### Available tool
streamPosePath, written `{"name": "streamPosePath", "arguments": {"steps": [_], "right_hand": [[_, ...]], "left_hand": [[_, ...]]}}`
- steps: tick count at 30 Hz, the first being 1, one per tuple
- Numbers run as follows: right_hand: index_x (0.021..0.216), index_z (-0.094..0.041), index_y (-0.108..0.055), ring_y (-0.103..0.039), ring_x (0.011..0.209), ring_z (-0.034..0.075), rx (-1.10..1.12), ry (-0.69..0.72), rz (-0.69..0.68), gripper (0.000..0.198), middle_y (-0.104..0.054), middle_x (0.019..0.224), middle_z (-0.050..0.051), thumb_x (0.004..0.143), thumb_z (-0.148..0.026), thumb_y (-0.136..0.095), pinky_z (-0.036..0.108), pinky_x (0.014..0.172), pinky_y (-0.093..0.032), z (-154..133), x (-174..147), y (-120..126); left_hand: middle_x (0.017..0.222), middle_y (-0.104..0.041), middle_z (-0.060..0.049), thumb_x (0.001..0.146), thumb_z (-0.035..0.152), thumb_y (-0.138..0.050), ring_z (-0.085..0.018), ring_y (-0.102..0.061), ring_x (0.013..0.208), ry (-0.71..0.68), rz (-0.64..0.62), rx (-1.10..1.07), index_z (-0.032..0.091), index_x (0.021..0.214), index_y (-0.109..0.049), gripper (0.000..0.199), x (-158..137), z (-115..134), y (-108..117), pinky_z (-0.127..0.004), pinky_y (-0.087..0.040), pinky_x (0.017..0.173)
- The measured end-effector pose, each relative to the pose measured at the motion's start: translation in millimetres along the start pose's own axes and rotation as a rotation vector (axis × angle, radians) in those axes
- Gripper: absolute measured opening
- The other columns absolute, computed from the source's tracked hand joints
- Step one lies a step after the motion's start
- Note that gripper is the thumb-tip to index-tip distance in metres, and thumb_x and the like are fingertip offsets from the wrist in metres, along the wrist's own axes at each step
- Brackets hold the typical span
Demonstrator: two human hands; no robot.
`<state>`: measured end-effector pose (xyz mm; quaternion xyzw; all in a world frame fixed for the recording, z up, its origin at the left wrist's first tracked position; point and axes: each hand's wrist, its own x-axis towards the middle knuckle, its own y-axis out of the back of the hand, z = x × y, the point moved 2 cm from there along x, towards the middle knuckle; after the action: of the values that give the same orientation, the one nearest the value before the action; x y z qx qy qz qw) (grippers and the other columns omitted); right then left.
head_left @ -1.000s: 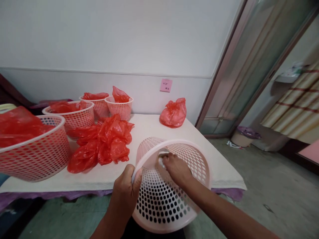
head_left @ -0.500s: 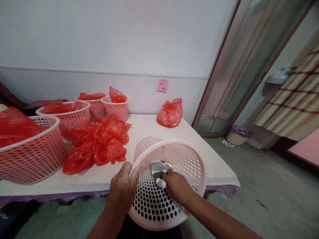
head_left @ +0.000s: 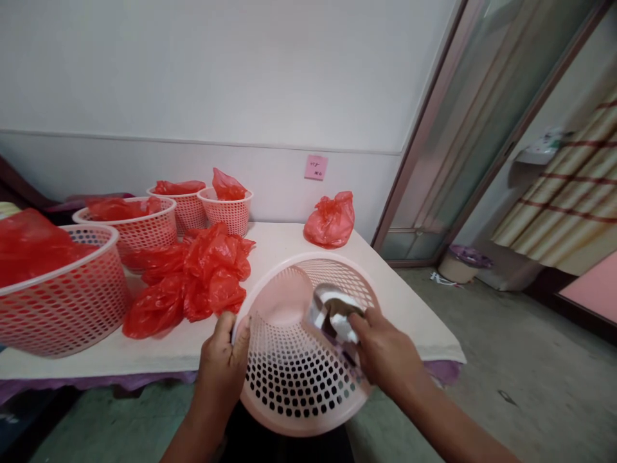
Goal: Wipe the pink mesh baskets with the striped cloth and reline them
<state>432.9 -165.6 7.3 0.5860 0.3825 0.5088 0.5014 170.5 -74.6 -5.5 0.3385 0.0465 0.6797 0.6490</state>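
A pale pink plastic basket (head_left: 284, 411) with holes in its wall is tipped toward me at the table's front edge, its open mouth facing me. My left hand (head_left: 225, 357) grips its rim on the left, thumb inside. My right hand (head_left: 385, 347) is closed on a crumpled cloth (head_left: 337, 312), white and grey-brown, blurred by motion. The cloth is inside the basket mouth, near the right inner wall. Left of the basket lies a heap of red plastic bags (head_left: 212, 270) on the white-covered table (head_left: 279, 238).
More pink baskets (head_left: 62, 315) holding red bags stand along the left of the table. A knotted red bag (head_left: 330, 220) sits at the back by the wall, below a pink note (head_left: 316, 168). A bin (head_left: 460, 263) is on the floor at right.
The basket has turned so its mouth shows more of the bottom, and it shifted slightly left. My right hand and the cloth moved right and up. My left hand still grips the rim.
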Motion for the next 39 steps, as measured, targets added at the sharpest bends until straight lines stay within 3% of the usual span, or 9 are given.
{"name": "streamPosePath", "arguments": {"steps": [3, 6, 11, 14, 18, 24, 28, 34, 39], "right_hand": [[0.092, -0.022, -0.063, -0.062, 0.077, 0.02, 0.314, 0.045, -0.158, 0.019, -0.063, 0.09, 0.005, 0.08, -0.018, -0.049, 0.028, 0.064, -0.04, -12.8, -2.7, -15.3], [0.08, -0.021, -0.062, -0.06, 0.081, 0.018, 0.706, 0.07, -0.121, 0.012, -0.065, 0.082, 0.002, 0.077, -0.017, -0.05, 0.028, 0.071, -0.042, -24.3, 1.2, -16.3], [0.084, -0.018, -0.064, -0.061, 0.067, 0.019, 1.359, -0.257, -0.009, 0.023, -0.069, 0.074, 0.001, 0.076, -0.04, -0.063, 0.03, 0.063, -0.047, -26.5, 19.9, 9.4], [0.092, -0.018, -0.064, -0.065, 0.063, 0.02, 1.742, -0.474, 0.077, 0.031, -0.072, 0.073, 0.002, 0.07, -0.039, -0.07, 0.032, 0.063, -0.051, -23.2, 30.2, 28.4], [0.096, -0.017, -0.063, -0.068, 0.066, 0.022, 2.024, -0.593, 0.126, 0.032, -0.073, 0.075, 0.004, 0.069, -0.032, -0.072, 0.034, 0.066, -0.055, -26.1, 35.4, 26.4], [0.087, -0.018, -0.06, -0.069, 0.069, 0.024, 2.014, -0.737, 0.023, 0.017, -0.07, 0.069, 0.005, 0.078, -0.032, -0.056, 0.037, 0.066, -0.058, -37.9, 39.8, -34.5], [0.073, -0.022, -0.051, -0.065, 0.062, 0.02, 1.921, -0.717, 0.133, 0.009, -0.063, 0.062, 0.003, 0.075, -0.03, -0.051, 0.036, 0.069, -0.057, -32.3, 62.0, -53.6], [0.093, -0.02, -0.053, -0.065, 0.082, 0.019, 1.738, -0.444, 0.261, 0.022, -0.068, 0.091, 0.004, 0.074, -0.031, -0.053, 0.034, 0.082, -0.054, -57.4, 95.4, -46.7], [0.1, -0.018, -0.06, -0.062, 0.097, 0.023, 1.4, -0.123, 0.162, 0.029, -0.068, 0.102, 0.006, 0.071, -0.019, -0.057, 0.037, 0.094, -0.048, -105.6, 100.2, -62.1]], "left_hand": [[0.058, -0.043, 0.007, 0.091, 0.046, -0.039, -0.014, -0.045, 0.058, 0.01, 0.003, -0.031, 0.024, 0.07, -0.041, 0.031, -2.7, 7.5, -2.9, -0.025, -0.035, 0.058], [0.06, -0.044, 0.006, 0.091, 0.046, -0.038, -0.014, -0.046, 0.059, 0.021, 0.035, -0.069, 0.024, 0.071, -0.042, 0.03, -2.9, 10.8, -2.9, -0.026, -0.035, 0.06], [0.058, -0.043, 0.007, 0.09, 0.051, -0.04, -0.014, -0.045, 0.058, 0.055, -0.056, -0.079, 0.024, 0.07, -0.041, 0.034, -7.9, 4.7, -3.9, -0.026, -0.035, 0.058], [0.056, -0.039, 0.008, 0.091, 0.05, -0.04, -0.013, -0.042, 0.055, 0.06, -0.066, -0.08, 0.025, 0.068, -0.037, 0.035, -16.6, 4.8, -4.7, -0.026, -0.034, 0.056], [0.055, -0.038, 0.008, 0.092, 0.047, -0.039, -0.013, -0.041, 0.053, 0.04, -0.068, -0.086, 0.025, 0.067, -0.035, 0.033, -23.9, 9.6, -4.9, -0.026, -0.033, 0.055], [0.055, -0.039, 0.008, 0.093, 0.044, -0.039, -0.013, -0.042, 0.053, 0.016, -0.055, -0.059, 0.025, 0.067, -0.036, 0.031, -25.3, 5.7, -4.1, -0.025, -0.034, 0.054], [0.054, -0.039, 0.008, 0.093, 0.04, -0.039, -0.013, -0.042, 0.051, -0.047, -0.054, -0.041, 0.025, 0.067, -0.037, 0.03, -29.0, 2.6, -5.9, -0.025, -0.034, 0.052], [0.056, -0.041, 0.007, 0.094, 0.041, -0.038, -0.012, -0.042, 0.053, -0.026, -0.005, -0.065, 0.025, 0.068, -0.038, 0.031, -28.7, 4.4, -8.0, -0.023, -0.036, 0.053], [0.053, -0.04, 0.008, 0.094, 0.036, -0.04, -0.011, -0.041, 0.048, -0.122, -0.051, -0.05, 0.025, 0.067, -0.037, 0.03, -33.4, 1.5, -10.2, -0.022, -0.035, 0.048]]}}
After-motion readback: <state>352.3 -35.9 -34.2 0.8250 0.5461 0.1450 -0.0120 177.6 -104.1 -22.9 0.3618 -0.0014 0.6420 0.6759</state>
